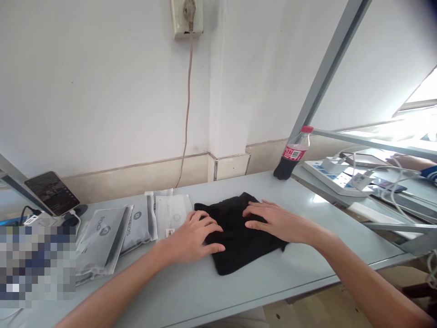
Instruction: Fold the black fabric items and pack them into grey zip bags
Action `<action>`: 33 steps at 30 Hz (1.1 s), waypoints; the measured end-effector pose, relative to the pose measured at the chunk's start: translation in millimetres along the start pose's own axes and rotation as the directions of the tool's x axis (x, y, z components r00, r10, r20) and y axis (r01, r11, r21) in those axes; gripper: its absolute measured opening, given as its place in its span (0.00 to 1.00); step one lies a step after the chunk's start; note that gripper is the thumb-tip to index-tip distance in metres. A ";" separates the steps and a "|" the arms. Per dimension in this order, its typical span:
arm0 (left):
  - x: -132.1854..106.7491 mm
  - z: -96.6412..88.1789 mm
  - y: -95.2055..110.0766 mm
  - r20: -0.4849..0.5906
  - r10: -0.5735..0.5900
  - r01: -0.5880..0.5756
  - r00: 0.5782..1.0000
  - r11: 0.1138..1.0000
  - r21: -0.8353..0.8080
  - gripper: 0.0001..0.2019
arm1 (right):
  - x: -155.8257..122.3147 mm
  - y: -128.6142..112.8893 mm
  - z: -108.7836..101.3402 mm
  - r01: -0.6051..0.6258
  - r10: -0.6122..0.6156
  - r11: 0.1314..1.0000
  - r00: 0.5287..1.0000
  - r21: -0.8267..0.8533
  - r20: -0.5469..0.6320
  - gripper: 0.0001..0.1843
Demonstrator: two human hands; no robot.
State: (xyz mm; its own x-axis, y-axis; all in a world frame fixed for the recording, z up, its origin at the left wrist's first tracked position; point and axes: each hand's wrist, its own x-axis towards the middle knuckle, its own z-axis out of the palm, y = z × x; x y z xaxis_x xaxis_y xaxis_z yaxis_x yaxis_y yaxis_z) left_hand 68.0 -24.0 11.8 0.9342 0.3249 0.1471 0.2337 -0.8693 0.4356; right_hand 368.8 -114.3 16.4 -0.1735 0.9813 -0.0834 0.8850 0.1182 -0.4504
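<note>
A piece of folded black cloth (235,246) lies flat on the grey table (184,291) in front of me. What kind of garment it is, I cannot make out. My left hand (196,234) rests over its left edge, fingers spread and slightly bent. On its upper right part lies my right hand (273,219), with fingers stretched out flat. Left of my left hand, several frosted zip bags with printed lettering lie on the table, among them a grey bag (102,234) and a whitish bag (172,212).
A cola bottle (292,155) stands at the table's back right, near a metal post (327,68). Beyond it are a power strip (336,177) with chargers and cables, and another person's hand (409,161). A phone (52,192) leans at the left. A cord (187,105) hangs from the wall socket.
</note>
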 end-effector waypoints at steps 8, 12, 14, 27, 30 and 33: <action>-22.3 -7.5 13.1 -0.004 -0.011 0.011 1.000 0.999 -0.031 0.18 | 21.2 -10.2 31.4 -0.010 -0.092 0.961 0.931 -0.275 -0.353 0.19; -23.8 7.3 -10.4 -0.083 -0.016 0.035 0.996 0.971 0.238 0.22 | 0.0 -31.8 31.3 0.054 -0.059 0.997 0.996 -0.058 -0.073 0.29; -24.1 12.8 -15.6 -0.076 0.024 0.002 0.997 0.945 0.327 0.16 | -14.4 -33.8 36.7 0.043 -0.044 0.998 0.998 -0.043 -0.038 0.41; -17.1 -13.8 20.8 -0.081 -0.256 0.235 0.963 0.949 -0.209 0.13 | -36.9 -22.2 29.2 -0.036 0.095 0.946 0.981 0.322 -0.171 0.16; 2.2 -21.6 5.0 -0.126 -0.414 0.340 0.901 0.857 -0.386 0.15 | -11.5 -20.0 5.9 -0.045 0.131 0.865 0.982 0.500 -0.137 0.17; 18.7 -19.6 -22.4 -0.066 -0.525 0.482 0.848 0.818 -0.315 0.15 | 24.5 -10.1 -2.9 -0.056 0.120 0.895 0.986 0.444 -0.117 0.18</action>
State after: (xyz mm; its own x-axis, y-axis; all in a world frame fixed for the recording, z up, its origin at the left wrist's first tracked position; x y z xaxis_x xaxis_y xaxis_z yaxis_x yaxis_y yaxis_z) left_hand 75.0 8.9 22.3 0.6519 0.7569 -0.0453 0.5563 -0.4368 0.7069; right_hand 356.9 -90.9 21.4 -0.0147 0.9994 -0.0322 0.6097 -0.0165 -0.7924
